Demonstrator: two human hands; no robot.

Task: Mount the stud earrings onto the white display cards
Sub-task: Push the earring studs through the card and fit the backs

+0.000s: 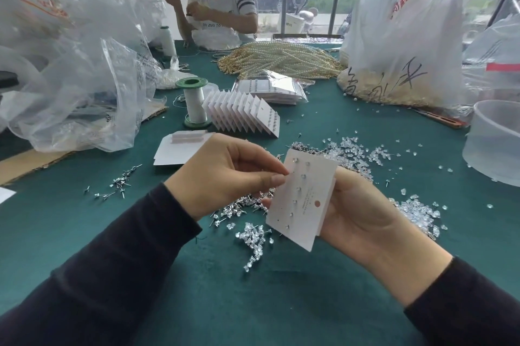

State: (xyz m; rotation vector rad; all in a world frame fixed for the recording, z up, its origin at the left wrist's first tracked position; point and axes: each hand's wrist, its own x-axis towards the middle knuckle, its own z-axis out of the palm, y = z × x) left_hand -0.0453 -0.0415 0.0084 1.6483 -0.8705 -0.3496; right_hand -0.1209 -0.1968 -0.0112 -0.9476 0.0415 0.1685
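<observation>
A white display card (305,205) with a small red dot and a column of several mounted studs is tilted above the green table. My right hand (363,213) holds it from behind and along its right edge. My left hand (233,174) has thumb and fingertips pinched together at the card's left edge; whether a stud sits between them is hidden. Loose stud earrings (239,207) lie in a pile under the card, with another small heap (121,182) at the left. Clear earring backs (253,238) lie below the card and spread to the right (360,154).
A fanned row of filled cards (244,114) stands behind, beside a green-ended spool (195,103) and a flat white card stack (174,154). Pearl strands (281,61), plastic bags (70,64) (399,36) and a translucent tub (495,143) ring the table. Another person (219,7) works opposite.
</observation>
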